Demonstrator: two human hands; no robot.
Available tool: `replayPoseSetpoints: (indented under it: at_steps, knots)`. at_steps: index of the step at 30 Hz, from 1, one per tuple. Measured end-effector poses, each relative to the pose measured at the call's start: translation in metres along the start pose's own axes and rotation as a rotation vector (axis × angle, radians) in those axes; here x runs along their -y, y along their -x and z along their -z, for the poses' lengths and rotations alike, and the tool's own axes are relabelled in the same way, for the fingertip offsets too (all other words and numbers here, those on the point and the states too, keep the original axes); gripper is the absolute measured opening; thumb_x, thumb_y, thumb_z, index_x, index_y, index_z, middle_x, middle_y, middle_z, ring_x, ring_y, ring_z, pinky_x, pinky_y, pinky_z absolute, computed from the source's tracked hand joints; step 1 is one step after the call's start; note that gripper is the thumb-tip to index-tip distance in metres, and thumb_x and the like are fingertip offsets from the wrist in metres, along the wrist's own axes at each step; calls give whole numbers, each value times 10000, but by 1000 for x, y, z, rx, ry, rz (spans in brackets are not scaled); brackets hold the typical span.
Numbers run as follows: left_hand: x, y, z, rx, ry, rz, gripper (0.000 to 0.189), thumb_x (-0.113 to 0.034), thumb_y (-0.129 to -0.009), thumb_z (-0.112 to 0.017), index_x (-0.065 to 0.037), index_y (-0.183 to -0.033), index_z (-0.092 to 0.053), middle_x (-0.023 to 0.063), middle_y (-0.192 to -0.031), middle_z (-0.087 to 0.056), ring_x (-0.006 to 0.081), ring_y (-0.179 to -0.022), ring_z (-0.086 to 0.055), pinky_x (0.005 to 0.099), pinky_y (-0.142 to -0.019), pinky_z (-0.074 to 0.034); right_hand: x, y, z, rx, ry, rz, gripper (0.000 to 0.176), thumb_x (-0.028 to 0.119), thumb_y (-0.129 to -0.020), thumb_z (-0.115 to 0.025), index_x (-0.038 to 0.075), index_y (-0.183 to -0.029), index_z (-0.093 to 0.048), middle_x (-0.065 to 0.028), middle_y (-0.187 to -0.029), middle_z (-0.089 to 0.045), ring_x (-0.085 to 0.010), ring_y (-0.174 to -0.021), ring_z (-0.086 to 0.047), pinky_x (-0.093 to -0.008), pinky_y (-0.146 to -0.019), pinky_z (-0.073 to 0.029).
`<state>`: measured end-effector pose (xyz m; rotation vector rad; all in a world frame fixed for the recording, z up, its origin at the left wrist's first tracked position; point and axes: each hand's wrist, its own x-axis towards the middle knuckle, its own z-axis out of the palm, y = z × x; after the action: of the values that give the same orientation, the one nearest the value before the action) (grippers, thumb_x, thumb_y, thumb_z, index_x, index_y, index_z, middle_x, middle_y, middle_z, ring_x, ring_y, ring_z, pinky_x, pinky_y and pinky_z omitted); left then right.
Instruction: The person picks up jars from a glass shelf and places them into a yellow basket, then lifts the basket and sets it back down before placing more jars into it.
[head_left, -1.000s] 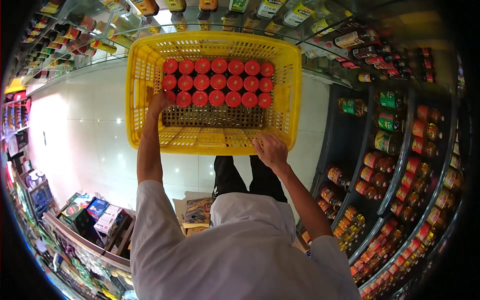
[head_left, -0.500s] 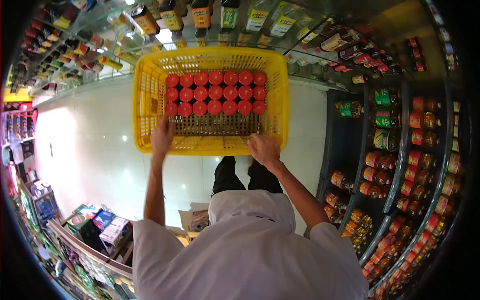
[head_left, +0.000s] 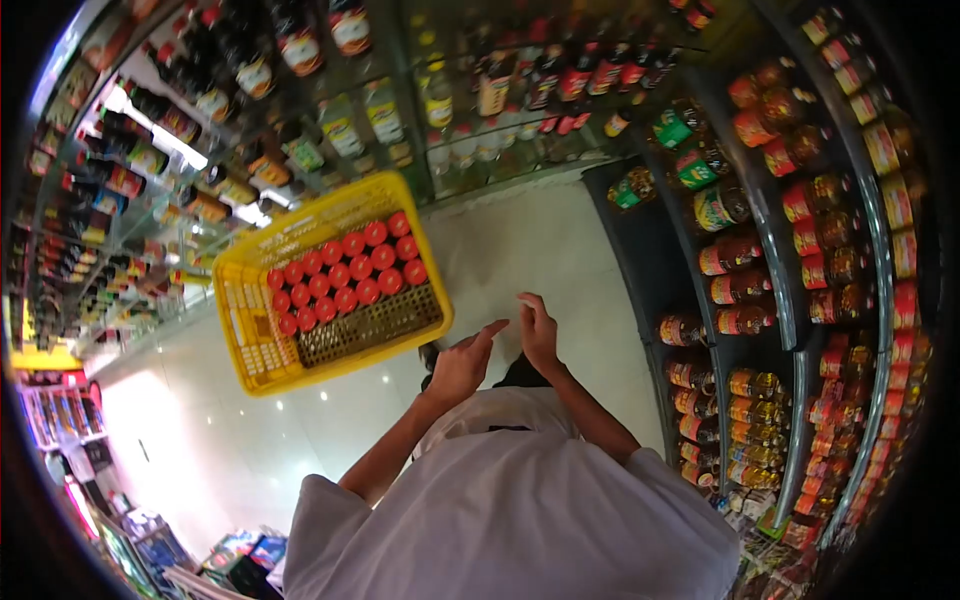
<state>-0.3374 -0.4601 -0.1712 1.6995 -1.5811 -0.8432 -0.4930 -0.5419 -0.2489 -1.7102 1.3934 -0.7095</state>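
A yellow plastic basket (head_left: pixel 228 340) stands at the left of the view, holding three rows of red-capped containers (head_left: pixel 338 275). Along its near side a strip of perforated bottom shows. My left hand (head_left: pixel 463 368) is in front of my body, just off the basket's near right corner, with its index finger stretched out and nothing in it. Beside it on the right, my right hand (head_left: pixel 538 335) is raised with its fingers apart and holds nothing. The two hands are close together, and neither touches the basket.
Glass shelves with sauce bottles (head_left: pixel 383 112) rise behind and left of the basket. Dark stepped shelves (head_left: pixel 640 260) with bottles of oil (head_left: pixel 740 290) line the right side. Pale floor tiles (head_left: pixel 500 240) lie between. Boxes (head_left: pixel 240 570) are at the lower left.
The view has turned, so the basket appears further left and tilted. Both hands have come away from the basket's near side and drawn together in front of my body.
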Motion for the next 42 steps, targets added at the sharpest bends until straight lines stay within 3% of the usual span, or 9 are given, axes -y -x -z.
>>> replayPoseSetpoints:
  at_steps: [7,13,18,20,22,26,33,39,42]
  knots:
    - [-45,-77,-70,91,-176,-62,315,-130,-911,-527,-200,-1217,-547,119,-597,-587,326,-554,-608,430,-502,-468,-122,1,139,-457,-8,7,258,35,-925,-503,98,-1175,-513,-77,-588,-416,-152,-507,-404,-300,-504,-367]
    - [-91,-123,-166,15,-91,-357,304,-155,-915,-534,-225,-1210,-551,99,-571,-580,323,-531,-595,439,-493,-472,-193,44,211,-521,64,-194,189,0,-889,-533,79,-1061,-545,-91,-544,-443,-192,-435,-395,-348,-450,-327]
    - [-123,-144,-172,260,-242,-228,313,-132,-903,-544,-192,-1209,-566,130,-722,-630,317,-595,-619,414,-530,-491,-227,45,219,-540,36,-203,195,-21,-874,-508,84,-1036,-540,-81,-507,-430,-214,-410,-413,-370,-433,-331]
    - [-113,-158,-170,279,-235,-193,310,-121,-909,-536,-178,-1212,-562,143,-740,-634,322,-607,-621,417,-535,-489,-234,26,217,-399,70,-253,213,-30,-856,-492,93,-1023,-537,-91,-501,-435,-238,-413,-444,-380,-436,-347]
    - [-95,-172,-174,132,-194,-218,305,-128,-922,-521,-188,-1220,-537,144,-681,-630,336,-592,-625,452,-519,-487,-236,-2,211,-280,48,-276,182,21,-858,-505,130,-1000,-541,-118,-521,-483,-285,-456,-514,-411,-465,-393]
    - [-85,-215,-164,62,-201,-169,313,-119,-920,-519,-181,-1226,-525,189,-798,-651,350,-682,-647,455,-571,-501,-196,-83,209,-173,7,-188,128,94,-870,-551,152,-984,-547,-121,-531,-518,-333,-527,-579,-450,-492,-425]
    - [-79,-347,-148,36,-191,-113,154,-135,-884,-580,-195,-1025,-598,83,-467,-484,305,-438,-543,421,-440,-418,-150,-231,227,122,124,28,134,219,-903,-569,162,-1023,-546,-121,-720,-648,-332,-693,-652,-432,-608,-496]
    - [-115,-457,-137,47,-87,-275,193,-130,-884,-603,-186,-1069,-622,87,-468,-456,262,-403,-514,380,-423,-399,-111,-338,258,37,209,-103,112,205,-919,-567,114,-985,-561,-118,-698,-635,-327,-666,-643,-409,-583,-487]
    - [-153,-510,-120,88,-35,-339,251,-152,-875,-637,-184,-1124,-620,68,-468,-456,223,-368,-474,355,-406,-380,-107,-393,277,-278,-177,100,154,212,-931,-572,65,-887,-575,-127,-650,-588,-297,-570,-589,-375,-540,-451]
